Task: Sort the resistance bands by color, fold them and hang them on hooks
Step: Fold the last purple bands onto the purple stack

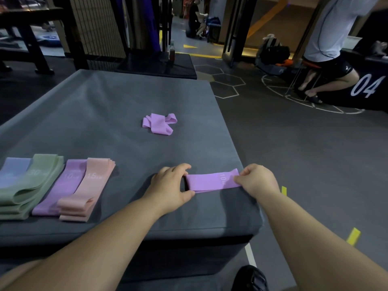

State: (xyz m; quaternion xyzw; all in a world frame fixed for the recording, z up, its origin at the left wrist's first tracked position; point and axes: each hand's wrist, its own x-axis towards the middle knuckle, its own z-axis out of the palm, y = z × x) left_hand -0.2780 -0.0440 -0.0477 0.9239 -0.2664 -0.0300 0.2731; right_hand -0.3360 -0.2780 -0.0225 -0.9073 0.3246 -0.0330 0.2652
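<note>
One purple band point(212, 182) near mat edge point(230, 143)

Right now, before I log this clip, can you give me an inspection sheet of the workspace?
Surface: grey padded mat, raised off the floor.
Job's things: flat purple band near the front right edge, held at both ends; crumpled purple bands mid-mat; at left, blue stack, green stack, purple stack, pink stack. No hooks seen.
Clutter: nothing seen on the mat.
Grippers: left hand grips the band's left end; right hand pinches its right end.
Cables: nothing seen on the mat.
Surroundings: bottle on a black platform beyond the mat; seated person far right; dark bags by the doorway.
</note>
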